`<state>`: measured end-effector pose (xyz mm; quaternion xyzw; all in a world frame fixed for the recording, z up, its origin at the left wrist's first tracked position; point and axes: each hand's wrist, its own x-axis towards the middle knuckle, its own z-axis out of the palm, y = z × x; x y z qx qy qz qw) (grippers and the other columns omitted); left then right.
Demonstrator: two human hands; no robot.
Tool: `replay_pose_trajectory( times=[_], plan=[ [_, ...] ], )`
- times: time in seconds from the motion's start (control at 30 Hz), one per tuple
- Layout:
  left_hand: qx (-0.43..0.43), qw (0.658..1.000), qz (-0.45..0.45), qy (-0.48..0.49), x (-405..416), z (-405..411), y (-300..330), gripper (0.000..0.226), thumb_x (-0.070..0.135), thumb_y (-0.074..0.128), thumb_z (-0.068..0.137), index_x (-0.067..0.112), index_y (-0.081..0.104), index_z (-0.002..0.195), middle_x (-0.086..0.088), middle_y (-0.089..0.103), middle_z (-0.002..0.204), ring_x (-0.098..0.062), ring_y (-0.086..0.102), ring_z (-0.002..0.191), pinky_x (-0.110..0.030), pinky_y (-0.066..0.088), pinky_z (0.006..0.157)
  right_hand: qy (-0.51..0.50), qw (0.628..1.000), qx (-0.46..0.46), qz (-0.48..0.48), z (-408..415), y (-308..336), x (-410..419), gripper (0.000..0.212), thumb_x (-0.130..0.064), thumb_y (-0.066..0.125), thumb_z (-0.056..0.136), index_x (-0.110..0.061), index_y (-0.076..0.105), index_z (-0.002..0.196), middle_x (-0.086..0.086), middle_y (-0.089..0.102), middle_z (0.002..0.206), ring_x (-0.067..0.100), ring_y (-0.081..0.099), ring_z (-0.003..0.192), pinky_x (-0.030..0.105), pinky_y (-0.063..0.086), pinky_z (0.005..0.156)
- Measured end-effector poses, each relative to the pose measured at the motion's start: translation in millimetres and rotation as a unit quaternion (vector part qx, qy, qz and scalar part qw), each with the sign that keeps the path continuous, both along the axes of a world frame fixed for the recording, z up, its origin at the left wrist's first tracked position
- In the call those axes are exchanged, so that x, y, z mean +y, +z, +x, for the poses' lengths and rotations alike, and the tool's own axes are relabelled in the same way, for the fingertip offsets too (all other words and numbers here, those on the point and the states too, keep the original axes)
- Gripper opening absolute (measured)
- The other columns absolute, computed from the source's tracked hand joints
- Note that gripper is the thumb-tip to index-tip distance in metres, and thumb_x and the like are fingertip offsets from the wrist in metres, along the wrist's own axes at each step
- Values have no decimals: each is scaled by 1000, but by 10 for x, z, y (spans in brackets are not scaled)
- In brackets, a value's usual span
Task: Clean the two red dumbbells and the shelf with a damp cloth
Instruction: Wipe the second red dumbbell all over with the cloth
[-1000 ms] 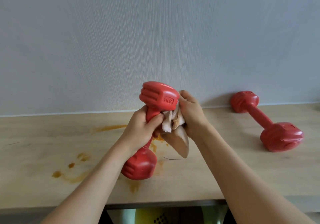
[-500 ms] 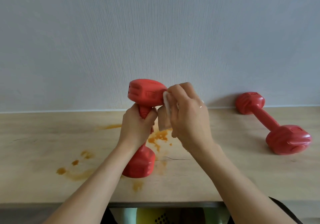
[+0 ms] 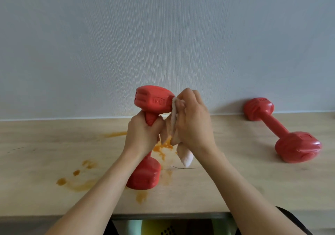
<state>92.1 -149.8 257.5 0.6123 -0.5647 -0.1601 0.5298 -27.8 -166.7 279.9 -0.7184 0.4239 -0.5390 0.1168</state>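
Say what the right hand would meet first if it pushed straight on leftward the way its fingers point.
The right hand already presses the cloth against the held dumbbell's upper head, so it meets that head at once.

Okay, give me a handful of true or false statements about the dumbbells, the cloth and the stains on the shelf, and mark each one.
1. The left hand grips the handle of the upright dumbbell. True.
2. The right hand presses the cloth against the dumbbell's lower head. False: the cloth is on the raised upper head.
3. Orange stains mark the shelf. True.
4. The second dumbbell stands upright beside the first. False: it lies on its side, far to the right, one head near the wall.
5. Both dumbbells are held. False: the second one lies untouched.
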Motion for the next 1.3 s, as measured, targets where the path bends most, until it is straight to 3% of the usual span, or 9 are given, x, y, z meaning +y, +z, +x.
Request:
replay_pose_trajectory(
  times=[0.17, 0.33, 0.47, 0.67, 0.9, 1.07, 1.13, 1.23, 1.3],
  plan=[
    [-4, 999, -20, -36, 40, -20, 4, 24, 23, 55, 76, 12, 51, 55, 3, 51, 39, -10, 48, 38, -23, 39, 46, 47, 988, -72, 131, -44, -81, -164, 17, -11, 41, 98, -11, 48, 82, 1, 56, 72, 17, 53, 69, 22, 38, 58],
    [35, 999, -1, -10, 9, 16, 18, 26, 18, 51, 78, 5, 51, 56, -1, 52, 39, -14, 50, 39, -24, 41, 46, 34, 999, -28, 4, -4, -50, 44, 15, -13, 43, 94, -10, 50, 82, 3, 54, 82, 16, 50, 66, 24, 36, 56],
    [47, 999, -13, -13, 31, 10, 10, 28, 13, 54, 86, 0, 52, 61, 0, 51, 40, -12, 50, 38, -18, 40, 45, -10, 988, 66, -138, 54, -11, 151, 15, -14, 46, 91, -8, 55, 81, 8, 55, 85, 30, 51, 65, 35, 43, 54],
    [12, 1000, 6, 19, 4, -9, 1, 27, 24, 51, 78, 3, 52, 60, -2, 53, 40, -11, 50, 37, -22, 40, 44, -12, 998, 29, -54, -4, -54, 31, 18, -18, 46, 90, -6, 55, 81, 4, 52, 84, 25, 50, 59, 32, 39, 51],
    [33, 999, -4, 18, 9, -8, 2, 24, 13, 53, 87, 1, 55, 66, 1, 53, 40, -11, 51, 37, -19, 40, 44, -28, 985, 94, -143, 92, -29, 122, 6, -3, 59, 82, -7, 55, 81, 8, 55, 89, 30, 50, 67, 35, 42, 52],
    [25, 999, 11, 20, 9, -14, -33, 28, 14, 53, 86, 6, 52, 59, 0, 52, 41, -14, 49, 39, -25, 39, 47, -3, 1000, 14, -11, 8, -108, -44, 24, -27, 36, 88, -9, 49, 79, 1, 46, 83, 26, 46, 62, 33, 35, 55],
    [35, 999, 15, 19, 1, -17, -33, 29, 13, 54, 85, 7, 52, 57, 0, 50, 39, -14, 47, 37, -24, 38, 44, -7, 999, -14, -27, 10, -97, -15, 25, -28, 37, 90, -10, 51, 80, 1, 48, 85, 25, 50, 64, 31, 37, 57],
    [46, 999, 13, 17, -12, -37, -2, 28, 21, 54, 82, 9, 52, 57, 1, 51, 37, -10, 48, 34, -18, 38, 40, 3, 993, -32, -114, 105, -43, 112, 9, -20, 43, 91, -16, 51, 91, 4, 53, 102, 23, 54, 80, 24, 38, 67],
    [48, 999, 6, 26, -7, -57, 1, 33, 25, 54, 87, 11, 47, 58, 4, 48, 36, -6, 46, 33, -13, 33, 37, 17, 990, 3, -143, 197, -64, 116, 16, -14, 48, 92, -16, 54, 106, 5, 51, 119, 28, 52, 98, 34, 44, 82]
  ],
)
